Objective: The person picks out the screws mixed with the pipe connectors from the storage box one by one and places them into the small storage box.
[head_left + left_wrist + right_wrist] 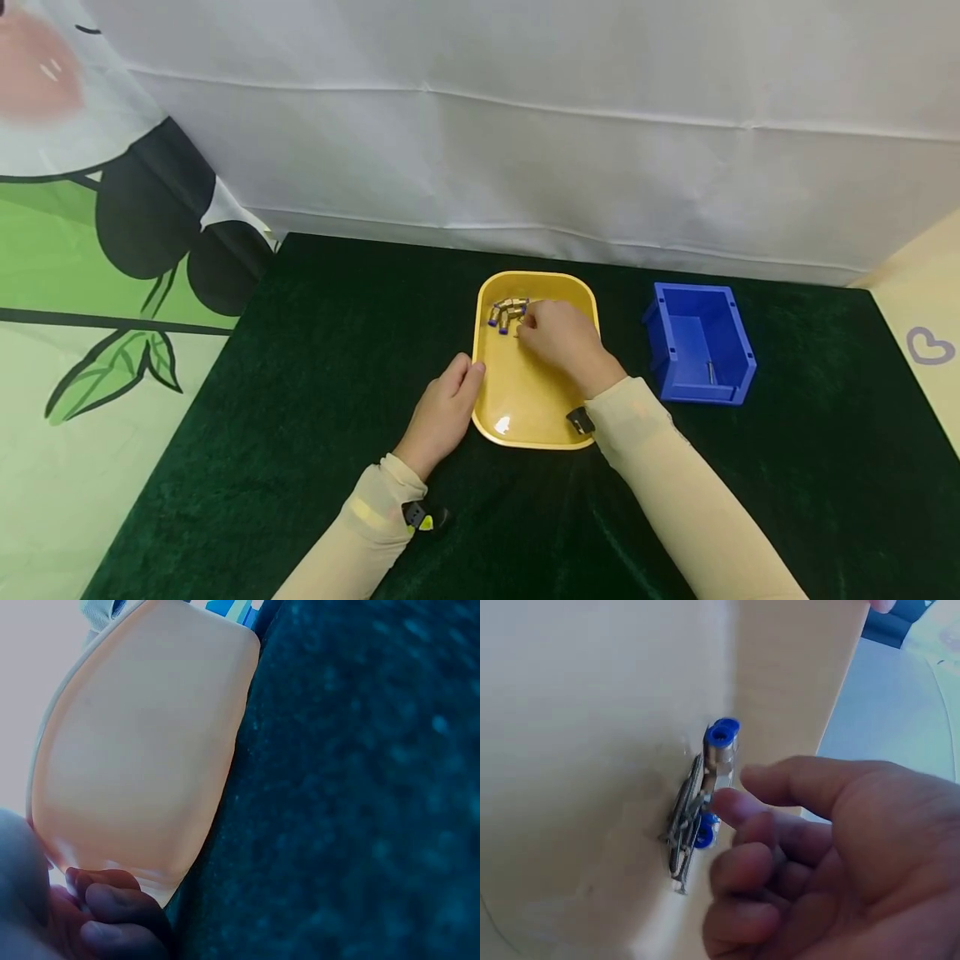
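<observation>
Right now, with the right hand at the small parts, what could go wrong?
The thin metal pieces lie against the blue-ended fittings, so the right hand may catch the wrong one. A tug by the left hand, gripping the yellow tray, could shift them. The blue bin stands apart, so a piece carried over might drop on the green cloth between.

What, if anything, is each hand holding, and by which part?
Left hand holds the yellow tray by its left rim. Right hand is at the small metal parts; can't tell if it pinches one.
</observation>
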`<state>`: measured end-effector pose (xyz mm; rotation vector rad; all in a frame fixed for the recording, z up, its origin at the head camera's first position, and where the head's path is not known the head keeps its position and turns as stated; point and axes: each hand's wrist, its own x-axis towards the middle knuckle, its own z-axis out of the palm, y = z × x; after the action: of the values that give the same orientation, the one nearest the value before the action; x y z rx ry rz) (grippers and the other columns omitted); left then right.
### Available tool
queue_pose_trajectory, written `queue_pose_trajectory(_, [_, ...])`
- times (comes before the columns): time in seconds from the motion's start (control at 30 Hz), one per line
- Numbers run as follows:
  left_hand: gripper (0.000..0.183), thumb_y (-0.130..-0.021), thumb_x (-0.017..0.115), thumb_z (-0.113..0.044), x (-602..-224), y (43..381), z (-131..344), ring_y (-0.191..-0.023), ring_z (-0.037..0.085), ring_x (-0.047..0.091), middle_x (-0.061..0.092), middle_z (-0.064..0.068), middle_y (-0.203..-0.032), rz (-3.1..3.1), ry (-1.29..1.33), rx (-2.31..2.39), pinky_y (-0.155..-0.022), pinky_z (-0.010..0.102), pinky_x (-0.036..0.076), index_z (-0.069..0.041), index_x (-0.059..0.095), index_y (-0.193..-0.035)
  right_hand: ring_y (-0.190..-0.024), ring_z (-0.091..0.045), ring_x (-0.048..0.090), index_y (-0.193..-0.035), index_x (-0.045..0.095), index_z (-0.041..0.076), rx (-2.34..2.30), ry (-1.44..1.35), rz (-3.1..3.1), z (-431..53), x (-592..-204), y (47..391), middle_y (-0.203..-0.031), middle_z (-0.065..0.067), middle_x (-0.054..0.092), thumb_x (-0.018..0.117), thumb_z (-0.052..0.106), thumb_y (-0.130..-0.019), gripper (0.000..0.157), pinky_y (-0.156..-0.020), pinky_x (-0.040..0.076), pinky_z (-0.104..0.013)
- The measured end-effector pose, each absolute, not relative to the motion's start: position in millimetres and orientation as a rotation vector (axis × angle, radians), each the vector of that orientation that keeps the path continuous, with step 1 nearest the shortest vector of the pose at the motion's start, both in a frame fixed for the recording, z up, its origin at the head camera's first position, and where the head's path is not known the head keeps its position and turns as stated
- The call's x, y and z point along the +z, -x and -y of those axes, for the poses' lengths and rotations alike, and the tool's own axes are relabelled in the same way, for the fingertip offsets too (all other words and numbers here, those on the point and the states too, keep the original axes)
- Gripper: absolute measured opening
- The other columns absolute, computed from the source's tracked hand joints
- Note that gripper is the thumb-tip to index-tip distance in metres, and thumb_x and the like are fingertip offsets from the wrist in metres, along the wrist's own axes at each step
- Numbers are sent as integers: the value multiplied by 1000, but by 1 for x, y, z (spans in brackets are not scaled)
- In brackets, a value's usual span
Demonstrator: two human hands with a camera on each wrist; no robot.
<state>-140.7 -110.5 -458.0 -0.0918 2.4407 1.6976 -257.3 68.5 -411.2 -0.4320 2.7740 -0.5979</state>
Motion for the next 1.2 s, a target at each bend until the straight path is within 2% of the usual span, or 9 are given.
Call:
queue_pose_trajectory(0.23, [32, -106, 37, -48, -457, 140, 110, -65, 24, 64, 64, 5, -80, -2437, 91, 1691, -53, 33, 46, -21, 53, -101, -64, -19, 55, -85, 66, 12, -735, 442, -2831, -72, -401, 257, -73, -4, 59, 64, 20, -95, 13, -58, 44, -30])
queue_pose_trajectory(0.43, [33, -106, 37, -49, -458, 140, 110, -64, 23, 64, 64, 4, -79, -2439, 79, 1687, -53, 33, 46, -21, 53, -101, -64, -18, 56, -77, 70, 11, -553, 477, -2837, -71, -403, 261, -72, -2, 62, 66, 13, -91, 15, -59, 43, -27])
queue_pose_trajectory(0.7, [34, -106, 36, -49, -460, 140, 112, -64, 23, 65, 65, 3, -79, -2438, 49, 1701, -52, 33, 47, -20, 53, -101, -59, -19, 53, -66, 65, 12, -440, 447, -2828, -68, -408, 265, -64, -2, 55, 64, 6, -87, 21, -51, 38, -28])
queue_pose_trajectory(0.93, [43, -103, 35, -58, -459, 141, 113, -65, 23, 65, 66, 3, -80, -2426, 37, 1703, -53, 33, 48, -19, 54, -102, -55, -18, 52, -64, 61, 11, -427, 440, -2810, -68, -408, 266, -60, -2, 51, 63, 8, -88, 25, -48, 37, -27])
queue_pose_trajectory(1.2, [33, -107, 36, -46, -459, 140, 113, -65, 23, 65, 66, 4, -80, -2423, 58, 1703, -53, 33, 48, -19, 53, -102, -57, -19, 56, -71, 64, 9, -455, 420, -2768, -68, -409, 265, -67, -5, 59, 69, 11, -84, 13, -50, 42, -27])
